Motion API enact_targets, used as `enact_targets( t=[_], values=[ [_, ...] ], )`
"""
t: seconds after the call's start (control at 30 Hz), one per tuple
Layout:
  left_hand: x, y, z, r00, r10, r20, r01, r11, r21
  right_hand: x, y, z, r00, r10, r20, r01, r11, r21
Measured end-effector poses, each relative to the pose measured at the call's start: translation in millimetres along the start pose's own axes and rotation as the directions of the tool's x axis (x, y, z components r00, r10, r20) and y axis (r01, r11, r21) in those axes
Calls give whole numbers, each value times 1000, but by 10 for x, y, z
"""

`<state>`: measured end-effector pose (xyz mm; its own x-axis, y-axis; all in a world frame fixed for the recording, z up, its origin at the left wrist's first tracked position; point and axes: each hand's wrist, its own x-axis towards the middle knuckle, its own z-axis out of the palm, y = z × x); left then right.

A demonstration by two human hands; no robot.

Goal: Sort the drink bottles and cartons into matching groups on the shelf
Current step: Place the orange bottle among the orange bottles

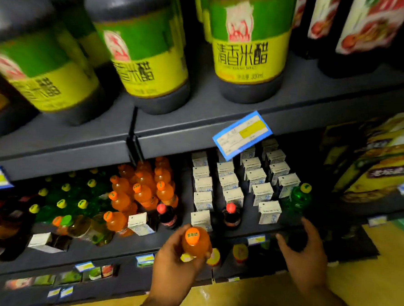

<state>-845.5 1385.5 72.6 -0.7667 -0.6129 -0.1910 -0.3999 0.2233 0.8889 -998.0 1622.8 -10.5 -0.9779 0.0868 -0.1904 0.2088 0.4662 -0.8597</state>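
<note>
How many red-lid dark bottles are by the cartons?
2: the left red-capped bottle beside the orange bottles, the right red-capped bottle among the cartons. More may hide far left.

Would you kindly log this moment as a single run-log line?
left hand: grips orange bottle | right hand: at shelf edge, grip unclear | stray: green bottle beside cartons

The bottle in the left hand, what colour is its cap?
Orange. The cap matches the orange bottle, seen in the head view.
</note>
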Motion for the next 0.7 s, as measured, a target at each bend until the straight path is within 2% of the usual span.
enact_targets(
  t=[0.17, 0.3, 0.57, 0.7],
  values=[
    [1, 231, -419, 997, 69, -27, -69, 998, -10, -460, -668, -125, 988, -77, 133, 59, 990, 131],
    [57, 346, -590, 995, 78, -58, -82, 994, -66, -698, -1116, -113, 964, -160, 211, 125, 978, 168],
    [-76, 339, -636, 986, -1, -169, -9, 998, -58, -744, -1373, -160, 917, -218, 335, 165, 970, 182],
    [-109, 400, -592, 987, -27, -158, 24, 999, -24, -696, -1360, -139, 880, -219, 421, 162, 973, 167]
  ],
)
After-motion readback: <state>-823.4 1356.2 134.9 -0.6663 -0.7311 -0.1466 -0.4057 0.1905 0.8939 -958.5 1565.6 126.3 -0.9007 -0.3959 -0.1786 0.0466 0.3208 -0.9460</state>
